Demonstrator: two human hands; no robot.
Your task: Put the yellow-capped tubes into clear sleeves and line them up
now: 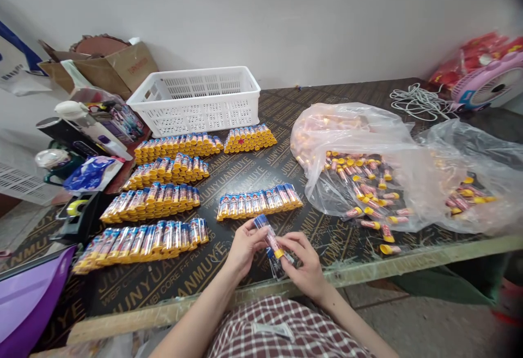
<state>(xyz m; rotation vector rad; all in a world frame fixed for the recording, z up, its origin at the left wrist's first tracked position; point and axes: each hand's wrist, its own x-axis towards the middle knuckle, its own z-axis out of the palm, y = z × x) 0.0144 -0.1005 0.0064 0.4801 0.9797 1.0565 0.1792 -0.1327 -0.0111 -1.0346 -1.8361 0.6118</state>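
A small printed tube (268,235) with a blue top and a yellow end is held between my two hands above the table's front edge. My left hand (246,246) grips it near the blue top. At the yellow end, the fingers of my right hand (304,264) are closed on it. Below the tube lie some dark-blue and clear pieces (274,262), partly covered by my hands. Just beyond, a row of similar tubes (258,203) stands packed together. Several more stacked rows of tubes (143,241) fill the left side.
A white slatted basket (196,115) stands at the back. On the right, clear plastic bags (351,129) spill loose pink tubes with yellow ends (373,200). A black tape dispenser (79,216) and a purple object (36,303) are at left; a pink fan (488,83) and cord (419,101) at far right.
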